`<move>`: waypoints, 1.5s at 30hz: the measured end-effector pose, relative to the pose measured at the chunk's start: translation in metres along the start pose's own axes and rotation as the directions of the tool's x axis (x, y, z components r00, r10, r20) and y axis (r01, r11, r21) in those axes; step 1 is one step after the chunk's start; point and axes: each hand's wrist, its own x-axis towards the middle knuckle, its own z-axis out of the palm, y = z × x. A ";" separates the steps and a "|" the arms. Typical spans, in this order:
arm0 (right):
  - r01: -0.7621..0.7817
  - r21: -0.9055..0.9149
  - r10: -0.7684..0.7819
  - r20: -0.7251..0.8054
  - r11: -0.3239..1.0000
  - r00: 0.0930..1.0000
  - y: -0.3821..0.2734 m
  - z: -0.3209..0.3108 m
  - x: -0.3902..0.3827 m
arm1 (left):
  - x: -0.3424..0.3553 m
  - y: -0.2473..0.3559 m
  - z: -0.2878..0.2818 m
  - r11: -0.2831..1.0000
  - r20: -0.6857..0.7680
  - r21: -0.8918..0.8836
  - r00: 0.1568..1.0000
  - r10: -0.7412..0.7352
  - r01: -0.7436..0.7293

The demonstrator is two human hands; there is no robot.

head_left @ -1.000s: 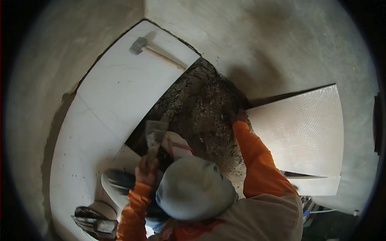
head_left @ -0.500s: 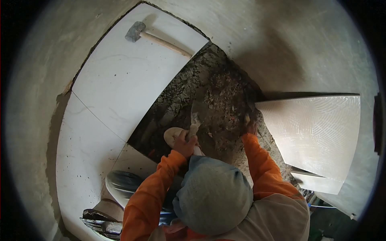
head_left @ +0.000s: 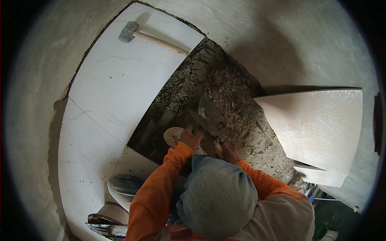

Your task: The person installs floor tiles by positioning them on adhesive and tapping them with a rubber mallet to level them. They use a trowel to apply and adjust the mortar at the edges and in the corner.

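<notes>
My left hand [head_left: 191, 138], at the end of an orange sleeve, is closed around a tool with a flat metal blade [head_left: 207, 107], seemingly a trowel. Its grip is mostly hidden under the fingers. Close beside it, my right hand [head_left: 228, 152] is wrapped round the pale handle of a trowel [head_left: 218, 148], whose dark blade points up and left across the other blade. Both tools are over rough, dark mortar [head_left: 229, 92]. Left of my left hand, a rounded pale thing [head_left: 172, 136], perhaps a shoe toe, rests at the mortar's edge.
Large white tiles [head_left: 120, 80] cover the left side, with a mallet [head_left: 129, 32] lying on them. A tile [head_left: 317, 124] with comb-marked adhesive leans against the right wall. A dark bucket-like container [head_left: 106, 217] stands at lower left. A grey cap [head_left: 219, 197] blocks the lower middle.
My right hand has come in from the right, bringing its trowel beside my left hand. The left hand's blade has tilted slightly right.
</notes>
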 end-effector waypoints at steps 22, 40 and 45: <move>-0.290 -0.044 0.287 -0.062 0.956 0.956 0.042 0.002 0.026 | -0.001 -0.045 0.009 0.908 -0.154 0.241 0.911 0.384 -0.342; -0.301 0.170 0.337 -0.257 0.938 0.906 0.008 -0.032 0.051 | -0.024 -0.047 0.005 0.765 -0.288 0.474 0.744 0.603 -0.436; -0.141 0.011 0.141 -0.025 0.990 0.990 -0.036 -0.056 0.026 | -0.018 -0.031 -0.002 0.694 -0.299 0.538 0.662 0.688 -0.478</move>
